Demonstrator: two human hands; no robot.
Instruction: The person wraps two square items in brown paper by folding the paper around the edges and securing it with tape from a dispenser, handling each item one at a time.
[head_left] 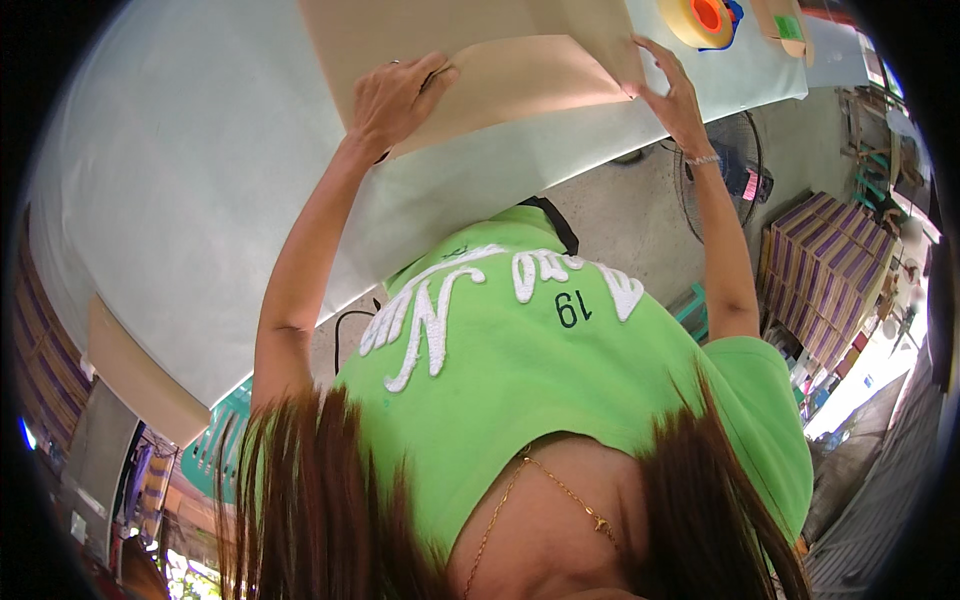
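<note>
- The left hand (395,100) lay at about eleven o'clock in the head view, palm down on a tan cardboard sheet (470,45), its fingers (432,72) curled over the raised edge of a folded flap (520,85) and gripping it.
- The right hand (672,95) was at about one o'clock, its fingers spread and pressing on the right end of the same flap, near the corner; they looked open and flat against the board rather than clamped round it.
- The cardboard sheet rested on the pale surface (200,180), reaching off the top edge of the picture, with the flap lying across its near side between the two hands.
- By my reading the fold was already begun: the flap stood out from the sheet as a separate, lighter panel, and both hands were on it. Whether the crease was pressed home I could not tell, since the far part of the sheet was cut off.
- Nothing showed the board taped or closed up; a roll of yellow tape (700,18) on a blue-and-orange holder sat untouched at one o'clock, just beyond the right hand, so any sealing seemed yet to be done.
- Another tan piece with a green label (785,28) lay past the tape, apart from the hands.
- At three o'clock, off the surface, stood a stack of purple-striped boxes (830,265) and a floor fan (725,175).
</note>
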